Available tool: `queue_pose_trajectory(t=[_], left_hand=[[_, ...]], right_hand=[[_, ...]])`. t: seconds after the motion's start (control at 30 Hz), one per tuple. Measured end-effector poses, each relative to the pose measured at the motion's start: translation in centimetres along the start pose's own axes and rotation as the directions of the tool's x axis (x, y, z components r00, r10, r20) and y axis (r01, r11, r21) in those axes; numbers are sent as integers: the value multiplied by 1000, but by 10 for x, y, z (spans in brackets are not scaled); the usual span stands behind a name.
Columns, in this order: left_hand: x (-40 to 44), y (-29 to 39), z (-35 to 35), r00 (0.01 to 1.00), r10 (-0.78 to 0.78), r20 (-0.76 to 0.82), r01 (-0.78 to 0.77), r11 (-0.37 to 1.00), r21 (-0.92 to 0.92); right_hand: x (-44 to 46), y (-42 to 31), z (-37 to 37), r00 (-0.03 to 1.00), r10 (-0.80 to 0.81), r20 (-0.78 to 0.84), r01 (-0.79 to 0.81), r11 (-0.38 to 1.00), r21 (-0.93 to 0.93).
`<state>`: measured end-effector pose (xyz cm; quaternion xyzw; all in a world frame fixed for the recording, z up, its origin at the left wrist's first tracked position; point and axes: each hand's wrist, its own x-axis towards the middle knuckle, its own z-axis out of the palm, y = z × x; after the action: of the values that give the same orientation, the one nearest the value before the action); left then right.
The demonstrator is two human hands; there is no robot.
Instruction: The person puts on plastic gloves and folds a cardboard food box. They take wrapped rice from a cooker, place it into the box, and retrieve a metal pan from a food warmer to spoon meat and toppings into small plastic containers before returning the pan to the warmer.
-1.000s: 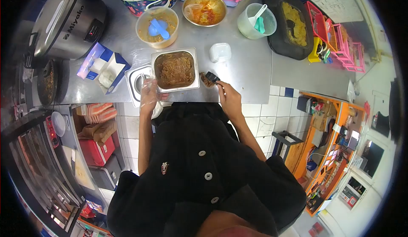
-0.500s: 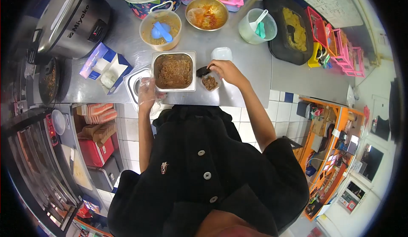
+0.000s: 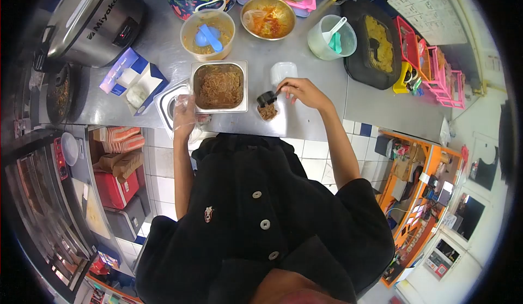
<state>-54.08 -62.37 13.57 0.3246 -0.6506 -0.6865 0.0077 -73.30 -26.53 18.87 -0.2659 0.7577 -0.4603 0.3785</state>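
My right hand (image 3: 297,92) is closed on the handle of a black scoop (image 3: 266,98), which is tilted over a small clear container (image 3: 268,112) with shredded brown food in it. In a clear plastic glove, my left hand (image 3: 184,113) is at the left side of a square metal pan (image 3: 244,86) of shredded brown food. Its fingers are partly hidden by the glove and blur, and its grip is unclear. Partly under that hand lies a metal lid (image 3: 164,103). A clear lid or container (image 3: 284,73) lies behind the scoop.
Along the back stand a tub with a blue scoop (image 3: 209,38), a metal bowl (image 3: 268,18) and a tub with spoons (image 3: 331,38). A cooker (image 3: 97,26) and an open box (image 3: 136,86) are at the left, a black tray (image 3: 357,47) at the right.
My right hand has lifted the scoop and turned it over the small container, where more brown food shows than a second ago. My left hand stays beside the pan.
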Motion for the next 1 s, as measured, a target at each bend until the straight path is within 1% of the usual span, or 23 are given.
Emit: queue_pose_trajectory(t=[0.03, 0.1, 0.13, 0.2, 0.23, 0.27, 0.3, 0.33, 0.4, 0.43, 0.5, 0.53, 0.6, 0.63, 0.7, 0.73, 0.8, 0.83, 0.9, 0.97, 1.0], left_hand=[[-1, 1, -1, 1000, -17, 5, 17, 999, 48], [2, -3, -3, 1000, -14, 16, 13, 999, 38], [2, -2, -3, 1000, 2, 22, -4, 998, 58], [3, -3, -4, 1000, 15, 27, -17, 997, 77], [4, -5, -4, 999, -28, 25, 27, 999, 43], [4, -6, -4, 997, -69, 24, 68, 998, 8], [5, -7, -3, 997, -68, 24, 68, 998, 7], [4, -7, -2, 999, -47, 3, 47, 998, 29], [4, -8, -2, 1000, -25, -19, 26, 998, 49], [4, -8, -1, 1000, -26, -9, 26, 999, 20], [5, -11, -2, 1000, -27, 0, 27, 1000, -12], [8, -15, -4, 999, -34, 24, 35, 999, -17], [8, -19, -7, 998, -45, 45, 46, 999, -18], [7, -18, -5, 999, -41, 32, 43, 999, -34], [8, -15, -5, 999, -37, 29, 39, 998, -45], [7, -14, -5, 999, -27, 34, 29, 999, -39], [10, -16, -5, 999, -14, 30, 15, 999, -45], [11, -18, -6, 999, -7, 48, 9, 999, -47], [10, -17, -7, 998, 0, 64, 3, 999, -50], [6, -10, -4, 999, -30, 41, 32, 998, -48], [7, -11, -5, 998, -30, 46, 32, 998, -48]], right_hand=[[-7, 0, 1, 1000, 3, 1, -3, 1000, 0], [-20, -1, 7, 994, -107, -7, 100, 948, -301], [-26, -4, 11, 994, -105, -7, 98, 949, -300], [-38, -12, 17, 982, -174, -70, 140, 929, -343], [-44, -19, 20, 983, -171, -69, 138, 930, -341], [-49, -27, 24, 987, -63, -149, 22, 964, -265], [-52, -31, 27, 975, 48, -218, -88, 979, -181], [-56, -31, 33, 975, 47, -215, -88, 979, -183], [-59, -23, 48, 971, -37, -236, -18, 974, -225], [-58, -13, 57, 962, -151, -226, 58, 926, -374], [-58, -2, 71, 935, -181, -304, 47, 916, -399], [-59, -4, 71, 936, -185, -299, 52, 914, -402], [-64, -9, 75, 885, -148, -441, 13, 956, -294], [-64, -8, 77, 885, -148, -442, 13, 956, -293], [-65, -1, 85, 919, -32, -394, -101, 945, -312], [-66, 6, 90, 917, -30, -398, -105, 945, -311], [-62, 16, 97, 852, -251, -460, 51, 914, -403], [-62, 17, 99, 855, -254, -452, 55, 912, -406], [-64, 18, 106, 780, -302, -548, 63, 910, -410], [-66, 16, 113, 771, -307, -557, 56, 905, -421], [-66, 18, 116, 790, -273, -549, 29, 911, -412]])
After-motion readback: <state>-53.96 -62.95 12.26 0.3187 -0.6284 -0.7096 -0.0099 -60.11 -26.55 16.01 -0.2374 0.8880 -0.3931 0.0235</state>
